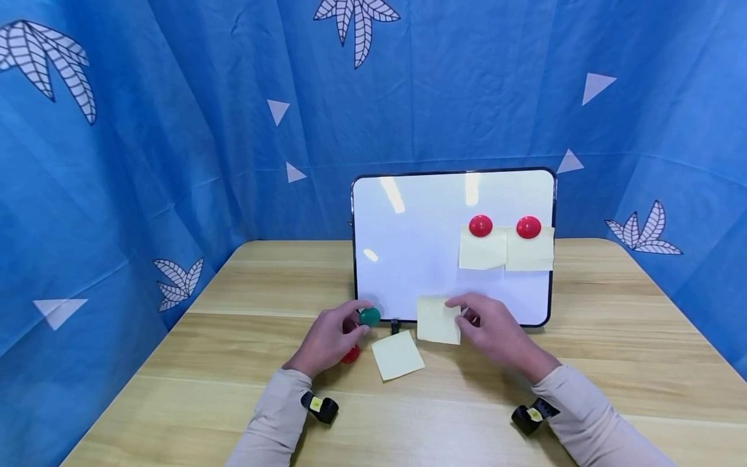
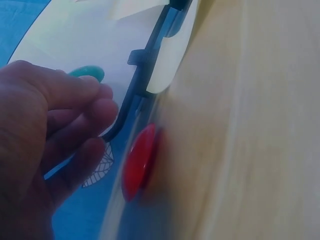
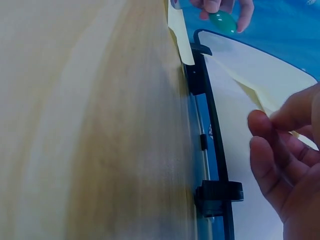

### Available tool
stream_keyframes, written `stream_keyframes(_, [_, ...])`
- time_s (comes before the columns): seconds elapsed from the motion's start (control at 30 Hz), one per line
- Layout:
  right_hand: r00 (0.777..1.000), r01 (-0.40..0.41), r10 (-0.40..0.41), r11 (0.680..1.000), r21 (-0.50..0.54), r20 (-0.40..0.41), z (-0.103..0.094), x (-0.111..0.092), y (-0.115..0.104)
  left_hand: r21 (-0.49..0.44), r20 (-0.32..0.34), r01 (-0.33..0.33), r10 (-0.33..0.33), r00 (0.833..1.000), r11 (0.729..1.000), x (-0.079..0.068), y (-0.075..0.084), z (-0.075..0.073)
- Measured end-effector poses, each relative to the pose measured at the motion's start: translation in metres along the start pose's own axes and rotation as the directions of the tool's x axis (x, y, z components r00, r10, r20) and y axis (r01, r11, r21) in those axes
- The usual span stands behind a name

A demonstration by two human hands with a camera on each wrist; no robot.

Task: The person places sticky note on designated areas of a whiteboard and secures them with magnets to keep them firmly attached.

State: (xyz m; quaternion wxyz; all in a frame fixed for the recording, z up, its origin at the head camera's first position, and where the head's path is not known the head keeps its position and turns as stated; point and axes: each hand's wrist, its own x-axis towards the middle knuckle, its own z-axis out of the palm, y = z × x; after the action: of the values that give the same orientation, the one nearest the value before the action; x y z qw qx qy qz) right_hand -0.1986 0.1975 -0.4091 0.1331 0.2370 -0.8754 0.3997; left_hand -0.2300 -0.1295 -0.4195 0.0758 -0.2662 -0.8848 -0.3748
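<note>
My left hand [image 1: 328, 338] pinches a round green magnet [image 1: 370, 316] between thumb and forefinger, near the lower left corner of a whiteboard [image 1: 408, 240]. In the left wrist view, the magnet's green dome [image 2: 90, 72] shows past the fingertips. My right hand [image 1: 495, 325] pinches a pale yellow sticky note [image 1: 438, 321] by its right edge, in front of the board's lower edge. A second yellow note [image 1: 398, 357] lies on the table between the hands. Just under my left hand sits a red magnet [image 1: 351, 354], partly covered by the fingers.
Two yellow notes [image 1: 483, 253] hang side by side at the board's right, each under its own red magnet [image 1: 528, 227]. The black-framed board stands tilted back on black feet [image 3: 217, 192]. A blue patterned curtain [image 1: 467, 84] closes off the wooden table [image 1: 443, 421] behind.
</note>
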Motion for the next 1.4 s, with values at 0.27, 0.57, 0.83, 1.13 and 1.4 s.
stream_keyframes(0.27, [0.993, 0.033, -0.035, 0.999, -0.015, -0.110, -0.0009, -0.0002, 0.0013, -0.205, 0.037, 0.065, -0.059, 0.998, 0.977, -0.0014, 0.0001, -0.0002])
stream_keyframes(0.57, [0.988, 0.044, -0.046, 0.999, -0.014, -0.146, -0.0011, 0.0002, 0.0010, -0.315, 0.048, 0.114, -0.104, 0.993, 0.942, -0.0004, -0.0004, 0.0017])
stream_keyframes(0.83, [0.985, 0.049, -0.048, 0.999, -0.002, -0.166, -0.0011, 0.0005, 0.0008, -0.383, 0.045, 0.137, -0.130, 0.991, 0.913, 0.0003, -0.0007, 0.0023])
stream_keyframes(1.13, [0.977, 0.070, -0.070, 0.998, -0.003, -0.200, 0.0001, 0.0003, 0.0012, -0.496, 0.043, 0.170, -0.172, 0.984, 0.852, 0.0009, 0.0016, 0.0012])
stream_keyframes(1.4, [0.968, 0.102, -0.104, 0.995, -0.022, -0.226, -0.0009, 0.0004, 0.0010, -0.522, 0.050, 0.172, -0.171, 0.984, 0.836, 0.0024, 0.0059, 0.0017])
